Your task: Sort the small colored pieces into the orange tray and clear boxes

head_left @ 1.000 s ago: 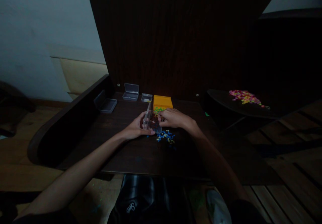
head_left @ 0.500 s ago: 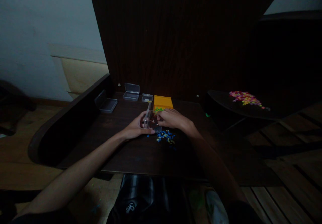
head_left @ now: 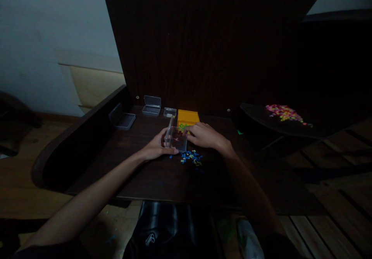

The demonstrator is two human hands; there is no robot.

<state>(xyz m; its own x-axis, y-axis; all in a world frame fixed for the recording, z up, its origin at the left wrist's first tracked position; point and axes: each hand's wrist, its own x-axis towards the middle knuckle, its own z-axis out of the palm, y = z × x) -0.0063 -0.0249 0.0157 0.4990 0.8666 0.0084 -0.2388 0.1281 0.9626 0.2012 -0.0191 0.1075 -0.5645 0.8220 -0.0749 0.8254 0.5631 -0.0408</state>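
My left hand (head_left: 159, 146) is closed around a clear plastic box (head_left: 180, 145), its hinged lid standing up and a few small reddish pieces showing inside. At the box's far right corner is my right hand (head_left: 203, 135), fingers curled together; whatever is between the fingertips is too small to make out. Just beyond the fingers stands an open yellow box (head_left: 188, 116) with small green pieces (head_left: 182, 127) in it. A loose pile of blue and pale yellow pieces (head_left: 192, 157) lies on the dark table close to the clear box's near right corner.
Farther back on the left are more clear boxes: an open one (head_left: 124, 121), another open one (head_left: 151, 107) and a smaller one (head_left: 170, 112). A pink and yellow heap of pieces (head_left: 285, 113) lies on a dark surface at right. A raised wooden edge (head_left: 84, 135) bounds the table's left.
My right hand has shifted slightly right and back from inside the clear box to its far corner, uncovering more of its inside. My left hand keeps its hold on the box.
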